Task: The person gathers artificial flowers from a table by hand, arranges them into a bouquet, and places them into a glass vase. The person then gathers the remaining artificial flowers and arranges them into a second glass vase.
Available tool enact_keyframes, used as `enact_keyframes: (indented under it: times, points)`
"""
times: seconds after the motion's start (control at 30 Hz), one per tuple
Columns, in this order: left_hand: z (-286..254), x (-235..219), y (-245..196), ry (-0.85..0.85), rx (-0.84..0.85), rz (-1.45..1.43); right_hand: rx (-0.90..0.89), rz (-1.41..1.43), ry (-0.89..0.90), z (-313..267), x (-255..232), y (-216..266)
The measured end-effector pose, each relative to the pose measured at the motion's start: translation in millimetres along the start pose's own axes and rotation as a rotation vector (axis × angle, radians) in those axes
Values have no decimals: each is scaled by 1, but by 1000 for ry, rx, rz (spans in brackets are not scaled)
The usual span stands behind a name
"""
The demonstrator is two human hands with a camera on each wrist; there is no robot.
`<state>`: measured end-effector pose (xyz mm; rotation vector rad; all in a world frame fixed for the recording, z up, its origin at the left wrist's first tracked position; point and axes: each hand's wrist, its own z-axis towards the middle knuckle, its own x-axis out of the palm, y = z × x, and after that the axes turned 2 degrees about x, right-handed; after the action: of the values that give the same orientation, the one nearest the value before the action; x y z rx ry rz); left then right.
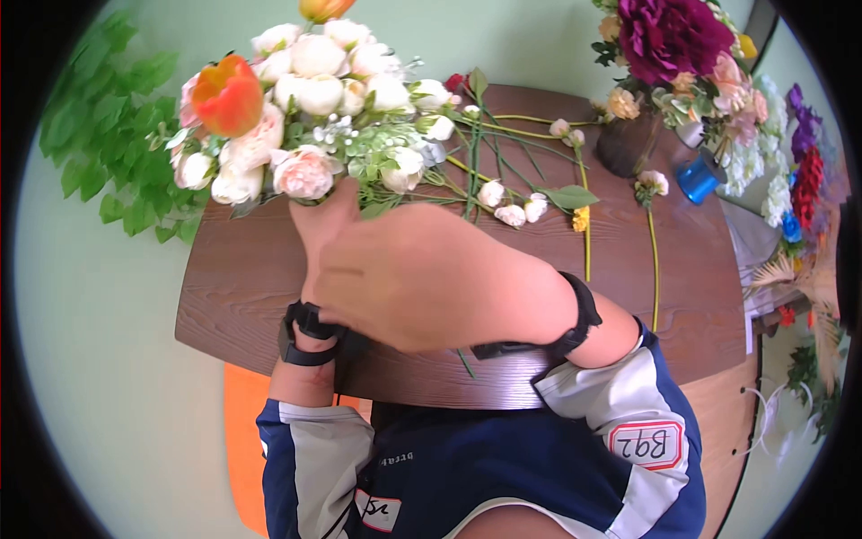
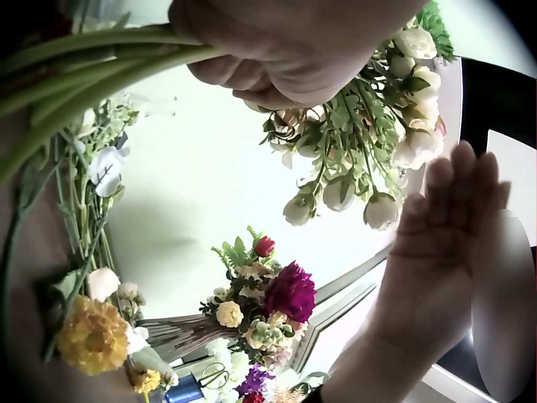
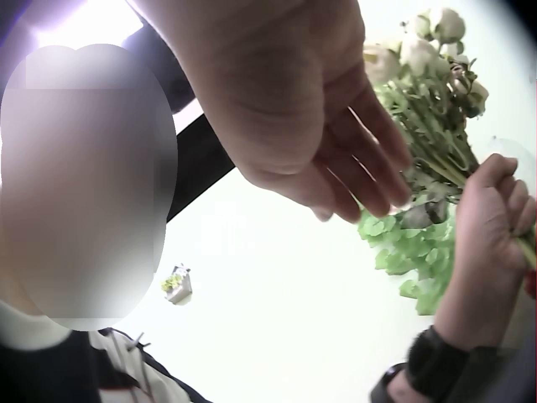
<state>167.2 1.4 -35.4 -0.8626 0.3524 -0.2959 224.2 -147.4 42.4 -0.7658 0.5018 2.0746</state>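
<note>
My left hand (image 1: 325,220) grips the green stems (image 2: 101,63) of a bouquet (image 1: 319,90) of white and pale pink blooms, held up over the left side of the table. An orange tulip (image 1: 227,96) stands out at the bouquet's left. The left fingers curl round the stems in the right wrist view. Nearer the head camera, my right hand (image 1: 422,278) is raised across the left forearm and partly covers it. Its fingers look straight and hold nothing in the left wrist view, palm showing, apart from the bouquet.
Loose stems with small white flowers (image 1: 510,215) lie across the brown table (image 1: 251,287). At the back right stand a dark vase (image 1: 624,144) with a purple-red flower (image 1: 673,36) and a blue cup (image 1: 699,177). Green leaves (image 1: 117,135) hang at the left wall.
</note>
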Motion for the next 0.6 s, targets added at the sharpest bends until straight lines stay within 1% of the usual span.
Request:
enact_keyframes:
  times: [0.03, 0.07, 0.1, 0.13, 0.17, 0.2, 0.27, 0.33, 0.4, 0.43, 0.47, 0.53, 0.57, 0.6]
  points:
    - [4, -4, -1, -7, -232, -149, 67, -24, 204, 0, -16, 10]
    - [7, -6, 0, -11, -467, -295, 78, -33, 209, 1, -29, 15]
    - [7, -5, 3, -1, -468, -305, 117, -47, 321, 2, -39, 20]
    - [7, -6, 9, -93, -407, -333, 155, -60, 433, 5, -47, 23]
    - [7, -5, 14, -185, -347, -359, 260, -38, 595, 3, -56, 25]
    - [7, -5, 20, -177, -351, -366, 270, -42, 598, -6, -62, 23]
    - [8, -8, 31, -171, -59, -157, 488, -83, 686, -29, -78, 14]
    - [6, -12, 44, -156, -89, -146, 649, -194, 758, -41, -102, 2]
    - [1, -17, 72, -63, -52, 358, 938, -279, 699, -70, -120, -19]
    - [0, -20, 72, -156, -258, -182, 1183, -284, 665, -86, -131, -33]
    - [-1, -19, 69, -152, -257, -187, 1422, -288, 624, -104, -144, -49]
    - [-5, -17, 64, -98, 76, 148, 1631, -592, 551, -154, -170, -80]
    - [-7, -20, 62, -34, 27, 87, 1744, -677, 581, -166, -177, -82]
    - [-9, -19, 54, -27, 22, 86, 1855, -765, 611, -177, -184, -85]
